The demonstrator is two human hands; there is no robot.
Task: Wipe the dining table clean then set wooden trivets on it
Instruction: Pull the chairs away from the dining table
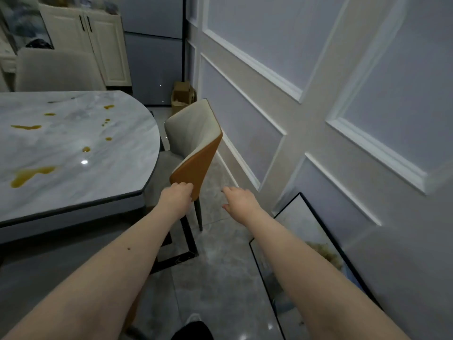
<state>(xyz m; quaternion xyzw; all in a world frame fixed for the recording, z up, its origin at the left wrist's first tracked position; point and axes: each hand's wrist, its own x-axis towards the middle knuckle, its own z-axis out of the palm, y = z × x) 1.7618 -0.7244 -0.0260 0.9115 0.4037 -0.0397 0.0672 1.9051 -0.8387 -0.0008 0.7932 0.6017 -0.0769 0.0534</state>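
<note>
The grey marble dining table (117, 187) fills the left of the head view, with several amber liquid spills (29, 175) across its top. A chair (196, 153) with a cream seat and an orange back stands at the table's right end. My left hand (177, 196) grips the near corner of the chair's orange back. My right hand (240, 198) hovers over the floor to the right of the chair, fingers spread and holding nothing. No cloth or wooden trivets are in view.
A framed picture (311, 241) leans against the panelled wall (318, 94) at lower right. A cardboard box (182, 96) sits in the far corner by the fridge. A second chair (58, 69) stands behind the table, with cream cabinets (98, 45) beyond. A narrow floor aisle runs between table and wall.
</note>
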